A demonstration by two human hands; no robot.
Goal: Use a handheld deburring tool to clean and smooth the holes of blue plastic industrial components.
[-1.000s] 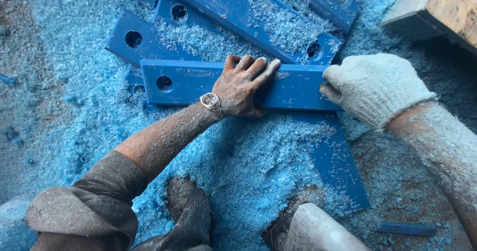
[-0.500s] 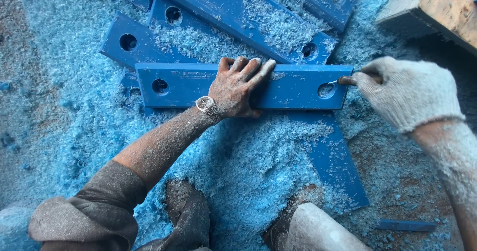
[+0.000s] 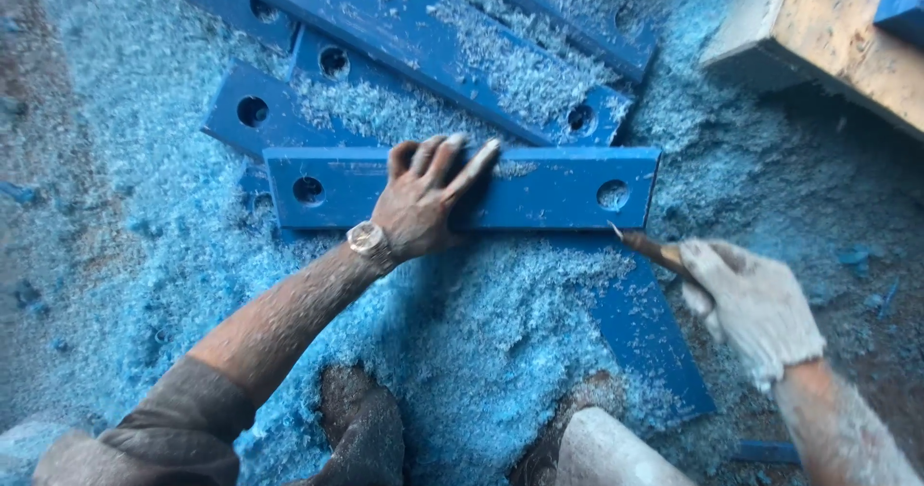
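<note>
Since the earlier frame the gloved right hand (image 3: 751, 308), fisted on what looked like a chisel (image 3: 647, 247), had dropped below the flat blue bar (image 3: 539, 188), where the left hand (image 3: 428, 202) pressed spread among fluffy shavings (image 3: 481, 322).

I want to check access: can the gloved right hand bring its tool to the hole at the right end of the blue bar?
Probably yes: the right hand holds the tool just below the hole, with nothing between them.
</note>
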